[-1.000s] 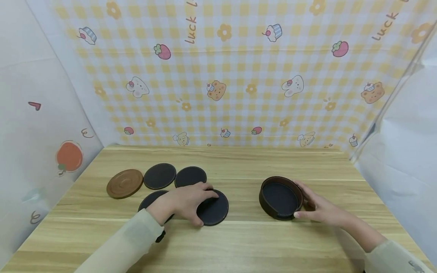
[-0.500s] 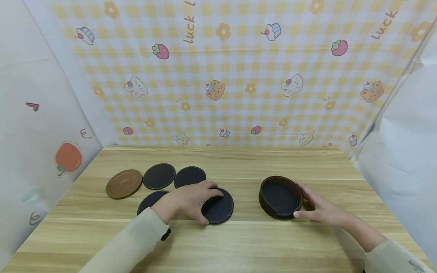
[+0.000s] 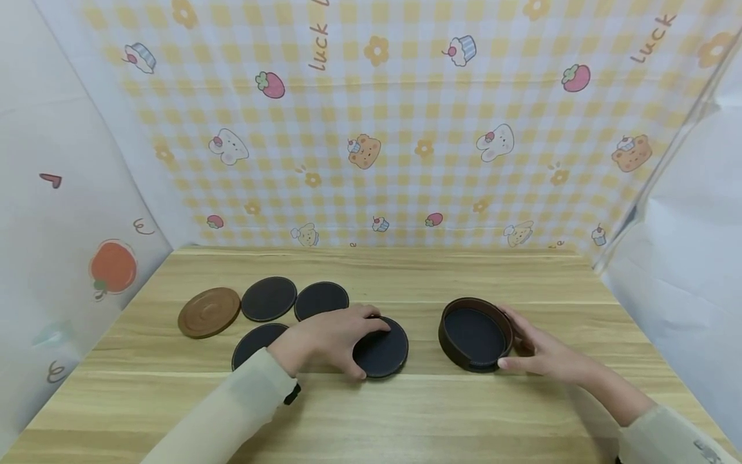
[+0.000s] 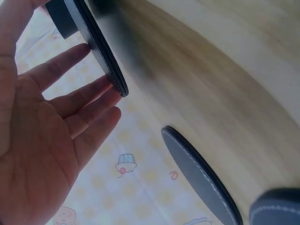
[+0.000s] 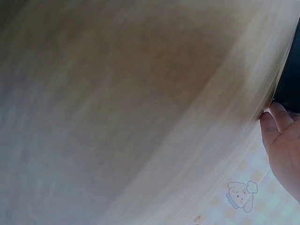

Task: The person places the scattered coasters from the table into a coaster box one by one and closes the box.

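My left hand (image 3: 336, 338) grips a round black stitched coaster (image 3: 384, 353) by its edges, thumb at the near side and fingers at the far side. In the left wrist view that coaster (image 4: 108, 63) looks raised off the wood, a shadow beside it. To the right stands a round dark brown coaster holder (image 3: 454, 350), a black disc (image 3: 475, 334) in its bottom. My right hand (image 3: 542, 354) holds the holder's right side, thumb in front and fingers behind. The right wrist view catches only part of the holder's dark wall (image 5: 289, 77) against the fingers (image 5: 282, 117).
Black coasters lie flat at left: one at the back (image 3: 269, 299), one beside it (image 3: 321, 300), and one in front (image 3: 255, 341), partly behind my left wrist. A brown round coaster (image 3: 209, 312) lies furthest left. Wooden table (image 3: 417, 419); a patterned cloth (image 3: 400, 129) hangs behind.
My left hand has moved right with the black coaster, a little closer to the holder. The right hand and holder have stayed in place.
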Demonstrator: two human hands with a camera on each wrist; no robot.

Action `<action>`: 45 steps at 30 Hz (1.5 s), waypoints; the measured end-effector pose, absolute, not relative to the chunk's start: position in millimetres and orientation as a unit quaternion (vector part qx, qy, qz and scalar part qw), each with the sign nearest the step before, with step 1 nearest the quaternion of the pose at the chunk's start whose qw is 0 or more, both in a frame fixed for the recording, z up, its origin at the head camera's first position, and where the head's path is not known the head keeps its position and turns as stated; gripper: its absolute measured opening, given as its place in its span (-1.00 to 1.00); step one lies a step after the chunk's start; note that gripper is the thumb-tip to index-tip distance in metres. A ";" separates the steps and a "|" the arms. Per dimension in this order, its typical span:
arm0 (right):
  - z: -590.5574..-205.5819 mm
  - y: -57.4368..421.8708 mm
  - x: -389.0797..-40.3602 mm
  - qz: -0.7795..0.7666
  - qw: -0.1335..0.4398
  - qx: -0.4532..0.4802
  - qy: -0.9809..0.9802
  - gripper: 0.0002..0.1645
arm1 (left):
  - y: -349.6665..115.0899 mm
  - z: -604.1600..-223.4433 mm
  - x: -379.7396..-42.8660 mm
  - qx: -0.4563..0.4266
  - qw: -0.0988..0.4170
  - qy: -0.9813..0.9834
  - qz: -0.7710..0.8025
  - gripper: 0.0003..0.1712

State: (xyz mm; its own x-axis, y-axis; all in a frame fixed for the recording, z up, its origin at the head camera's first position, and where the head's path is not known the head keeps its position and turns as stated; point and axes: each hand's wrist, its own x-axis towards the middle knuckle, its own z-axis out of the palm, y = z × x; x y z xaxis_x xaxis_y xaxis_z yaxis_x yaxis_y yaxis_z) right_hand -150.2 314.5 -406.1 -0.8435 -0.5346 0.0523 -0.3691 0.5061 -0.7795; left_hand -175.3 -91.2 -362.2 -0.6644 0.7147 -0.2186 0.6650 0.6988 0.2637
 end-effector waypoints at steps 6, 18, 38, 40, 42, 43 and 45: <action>-406.3 313.6 -152.4 -0.434 0.103 -0.268 0.854 0.09 | -83.7 -358.2 -177.8 0.400 0.152 0.900 0.081 -0.06; -403.4 312.4 -153.0 -0.431 0.100 -0.271 0.855 0.10 | -65.5 -350.0 -184.2 0.410 0.157 0.895 0.072 -0.05; -400.4 313.3 -150.9 -0.430 0.106 -0.266 0.856 0.10 | -24.7 -338.8 -191.1 0.471 0.125 0.871 0.058 -0.08; -400.8 313.6 -150.3 -0.424 0.104 -0.262 0.861 0.11 | -20.7 -339.1 -190.9 0.474 0.122 0.870 0.057 -0.08; -401.7 314.0 -149.6 -0.420 0.104 -0.257 0.864 0.12 | -16.7 -339.6 -190.5 0.475 0.121 0.870 0.058 -0.08; -402.3 314.3 -149.4 -0.418 0.103 -0.255 0.866 0.13 | -14.7 -339.7 -190.2 0.476 0.120 0.869 0.060 -0.09; -403.8 315.0 -149.0 -0.417 0.102 -0.252 0.867 0.13 | -11.1 -339.8 -190.0 0.476 0.121 0.869 0.061 -0.09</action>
